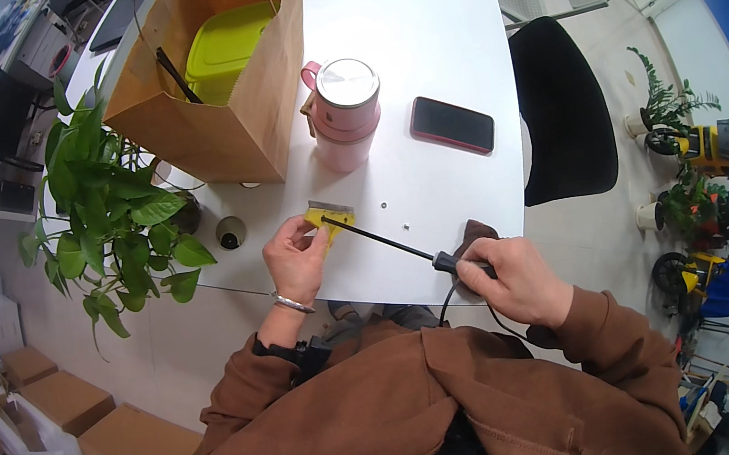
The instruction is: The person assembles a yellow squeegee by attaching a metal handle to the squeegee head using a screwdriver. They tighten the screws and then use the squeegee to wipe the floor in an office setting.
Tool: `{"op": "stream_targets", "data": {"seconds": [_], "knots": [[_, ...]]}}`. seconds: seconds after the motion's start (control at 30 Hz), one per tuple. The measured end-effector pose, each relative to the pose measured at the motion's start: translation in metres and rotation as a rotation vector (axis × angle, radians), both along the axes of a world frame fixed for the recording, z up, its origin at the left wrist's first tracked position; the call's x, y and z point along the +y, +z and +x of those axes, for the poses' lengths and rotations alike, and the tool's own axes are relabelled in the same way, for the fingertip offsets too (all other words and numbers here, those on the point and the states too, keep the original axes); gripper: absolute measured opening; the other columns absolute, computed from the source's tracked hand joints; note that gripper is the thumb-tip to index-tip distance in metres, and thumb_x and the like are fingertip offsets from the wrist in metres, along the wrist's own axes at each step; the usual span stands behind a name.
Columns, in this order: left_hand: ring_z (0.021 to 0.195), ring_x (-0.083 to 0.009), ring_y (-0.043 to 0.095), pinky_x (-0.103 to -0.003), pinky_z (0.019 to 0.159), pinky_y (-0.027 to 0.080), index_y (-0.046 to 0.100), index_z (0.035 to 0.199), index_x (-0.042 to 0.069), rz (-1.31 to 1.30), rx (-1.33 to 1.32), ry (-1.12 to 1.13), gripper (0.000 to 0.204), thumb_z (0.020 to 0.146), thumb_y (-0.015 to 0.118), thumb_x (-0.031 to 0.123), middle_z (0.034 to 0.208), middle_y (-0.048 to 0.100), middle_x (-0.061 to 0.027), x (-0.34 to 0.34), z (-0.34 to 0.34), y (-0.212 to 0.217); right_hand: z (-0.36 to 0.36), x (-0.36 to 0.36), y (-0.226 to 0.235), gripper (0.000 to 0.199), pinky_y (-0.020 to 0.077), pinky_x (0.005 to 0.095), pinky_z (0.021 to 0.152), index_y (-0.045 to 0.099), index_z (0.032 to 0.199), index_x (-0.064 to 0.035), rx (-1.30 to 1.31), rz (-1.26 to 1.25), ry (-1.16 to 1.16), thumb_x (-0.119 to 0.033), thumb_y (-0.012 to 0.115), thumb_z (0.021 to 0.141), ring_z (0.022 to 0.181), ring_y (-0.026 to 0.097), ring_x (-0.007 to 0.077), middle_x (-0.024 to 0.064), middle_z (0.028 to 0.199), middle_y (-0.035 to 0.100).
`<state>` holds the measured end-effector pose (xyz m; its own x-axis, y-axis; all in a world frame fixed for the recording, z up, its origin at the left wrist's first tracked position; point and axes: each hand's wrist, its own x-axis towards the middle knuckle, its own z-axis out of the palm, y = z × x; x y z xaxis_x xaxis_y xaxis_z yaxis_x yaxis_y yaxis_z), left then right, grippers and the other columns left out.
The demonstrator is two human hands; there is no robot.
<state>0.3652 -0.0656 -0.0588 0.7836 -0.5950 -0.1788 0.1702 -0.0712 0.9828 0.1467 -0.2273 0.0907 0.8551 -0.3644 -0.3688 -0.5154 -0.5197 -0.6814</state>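
Observation:
Between the fingertips of my left hand (297, 260) is a small yellow scraper (330, 216) with a flat metal blade along its far edge. My right hand (519, 277) is closed round the black handle of a screwdriver (391, 242). Its long dark shaft slants up to the left, and the tip meets the yellow body; whether it sits in a screw is too small to tell. Two tiny metal parts, a round one (384, 206) and another one (406, 226), lie on the white table (407, 18) right of the scraper. A brown piece (478, 232) lies partly hidden behind my right hand.
Beyond my hands stand a pink lidded cup (345, 125) and a paper bag (264, 119) holding a green-lidded box (229, 43). A phone (453, 125) lies right of the cup. A leafy plant (113, 192) overhangs the left edge; a black chair (561, 108) borders the right.

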Motion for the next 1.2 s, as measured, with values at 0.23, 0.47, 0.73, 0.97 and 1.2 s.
{"op": "stream_targets", "data": {"seconds": [0.23,0.47,0.73,0.97,1.2], "knots": [[0.075,-0.0155,0.068,-0.027,0.068,0.058,0.06,0.102,-0.009,-0.001,-0.007,-0.018,0.019,0.084,0.064,-0.005,0.092,0.069,-0.0112,0.001,0.001,-0.002,0.008,0.011,-0.004,0.021,0.0483,0.0379,0.055,0.062,0.083,0.0053,-0.345,-0.389,-0.014,-0.015,0.064,0.083,0.055,0.059,0.0328,0.0146,0.063,0.06],[0.078,-0.0152,0.068,-0.026,0.069,0.058,0.059,0.102,-0.009,0.012,0.0,-0.007,0.019,0.084,0.064,-0.005,0.092,0.069,-0.011,0.001,0.003,-0.001,0.006,-0.001,0.001,0.024,0.0497,0.0398,0.055,0.057,0.099,0.0028,0.0,-0.085,0.041,-0.011,0.065,0.081,0.06,0.061,0.0332,0.0166,0.077,0.061],[0.081,-0.015,0.068,-0.027,0.07,0.058,0.058,0.104,-0.009,-0.008,0.027,-0.005,0.02,0.085,0.063,-0.006,0.094,0.068,-0.0109,0.0,0.002,-0.004,0.008,0.01,0.001,0.02,0.0492,0.0387,0.055,0.059,0.091,0.0042,-0.18,-0.267,0.049,-0.013,0.064,0.083,0.057,0.06,0.0326,0.0162,0.067,0.06],[0.079,-0.014,0.068,-0.026,0.068,0.058,0.059,0.103,-0.008,0.005,-0.011,-0.011,0.019,0.085,0.064,-0.005,0.093,0.069,-0.0109,0.0,0.004,-0.004,0.011,0.006,-0.001,0.02,0.0487,0.0386,0.053,0.058,0.093,0.0033,-0.175,-0.264,0.025,-0.014,0.063,0.084,0.057,0.061,0.032,0.0159,0.064,0.06],[0.08,-0.0149,0.068,-0.027,0.07,0.058,0.058,0.104,-0.008,0.042,0.001,-0.023,0.019,0.085,0.063,-0.005,0.094,0.069,-0.0118,0.0,0.003,-0.005,0.008,0.005,0.004,0.026,0.0499,0.0402,0.055,0.056,0.099,0.003,0.033,-0.16,0.1,-0.014,0.065,0.082,0.061,0.062,0.0335,0.0173,0.076,0.062]]}}
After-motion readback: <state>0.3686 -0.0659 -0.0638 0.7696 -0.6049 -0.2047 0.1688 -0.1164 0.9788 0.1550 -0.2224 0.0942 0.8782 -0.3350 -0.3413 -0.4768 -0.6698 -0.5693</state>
